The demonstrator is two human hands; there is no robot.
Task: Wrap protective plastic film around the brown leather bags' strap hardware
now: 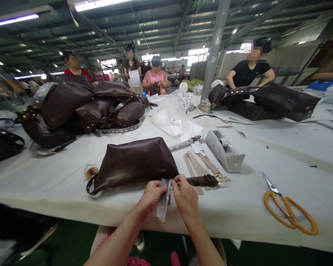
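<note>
A dark brown leather bag point(135, 162) lies on the table just in front of my hands. My left hand point(153, 195) pinches a strip of clear plastic wrap point(163, 207) between thumb and fingers by the bag's lower right corner. Fingertips pressed together, my right hand point(185, 195) grips the right edge of the same plastic. A brown strap with a brass buckle point(208, 180) extends to the right from behind my right hand. Whatever may be inside the plastic is hidden by the fingers.
Orange-handled scissors point(287, 214) lie on the right. A grey tape dispenser point(224, 151) stands beyond beige strips point(197, 164). Bags are heaped at left point(69, 103) and back right point(283, 101). A metal post point(215, 51) rises behind; several co-workers are around the table.
</note>
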